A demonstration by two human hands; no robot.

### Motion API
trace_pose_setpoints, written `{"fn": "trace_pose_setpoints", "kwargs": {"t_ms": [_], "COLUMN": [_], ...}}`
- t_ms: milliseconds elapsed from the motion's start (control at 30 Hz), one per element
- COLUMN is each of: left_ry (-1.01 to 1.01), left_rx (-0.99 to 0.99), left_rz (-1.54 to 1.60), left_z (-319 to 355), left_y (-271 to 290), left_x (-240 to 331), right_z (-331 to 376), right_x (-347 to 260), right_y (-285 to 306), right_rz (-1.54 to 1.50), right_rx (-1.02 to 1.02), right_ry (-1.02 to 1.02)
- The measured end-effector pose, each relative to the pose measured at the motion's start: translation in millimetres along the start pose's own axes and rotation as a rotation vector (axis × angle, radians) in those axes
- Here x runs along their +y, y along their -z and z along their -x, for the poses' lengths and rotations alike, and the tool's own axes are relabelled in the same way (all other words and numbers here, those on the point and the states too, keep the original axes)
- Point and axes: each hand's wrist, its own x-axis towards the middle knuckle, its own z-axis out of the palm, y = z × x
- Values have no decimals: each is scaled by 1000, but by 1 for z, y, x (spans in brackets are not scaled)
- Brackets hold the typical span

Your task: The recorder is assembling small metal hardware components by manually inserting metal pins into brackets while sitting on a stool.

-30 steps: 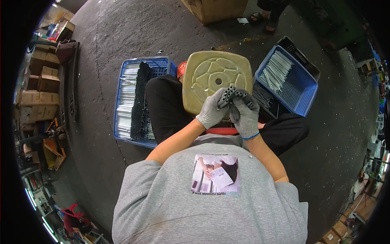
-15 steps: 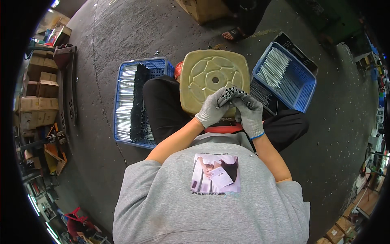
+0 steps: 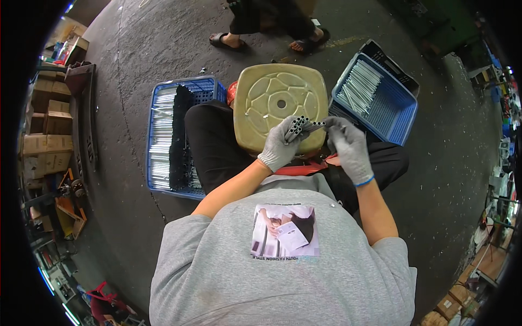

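My left hand (image 3: 279,148), in a grey knitted glove, is closed around a bundle of thin metal tubes (image 3: 297,126), their dark hollow ends facing up. A few more tube ends (image 3: 317,124) stretch in a short row from the bundle toward my right hand (image 3: 350,151). That gloved hand has its fingers bent and its fingertips at the end of this row, seemingly pinching the tubes; the exact grip is partly hidden. Both hands are over the near edge of a yellowish square stool (image 3: 281,81), between my legs.
On the left, a blue basket (image 3: 149,157) holds stacked silver tubes (image 3: 162,138) beside black ones. Another blue basket (image 3: 399,122) with silver tubes (image 3: 360,84) stands tilted at right on a black crate (image 3: 389,61). A person's sandalled feet (image 3: 309,43) are beyond the stool. Cardboard boxes (image 3: 49,144) line the left.
My right hand has moved right and slightly away from the left, and the tubes between them are more spread out. Beyond the stool, the other person has stepped left, both feet now showing.
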Motion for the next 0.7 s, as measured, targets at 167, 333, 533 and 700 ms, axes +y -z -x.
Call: {"fn": "trace_pose_setpoints", "kwargs": {"t_ms": [167, 333, 533, 700], "left_ry": [25, 39, 79, 68], "left_rx": [0, -9, 21, -26], "left_rz": [41, 57, 46, 11], "left_z": [-1, -2, -1, -1], "left_y": [-3, -2, -3, -2], "left_x": [-2, 1, 11, 17], "right_z": [-5, -25, -33, -30], "right_x": [-34, -36, -27, -30], "right_y": [14, 2, -5, -3], "right_rz": [-808, -934, -956, -913], "right_rx": [-40, -9, -2, 18], "right_ry": [150, 347, 338, 336]}}
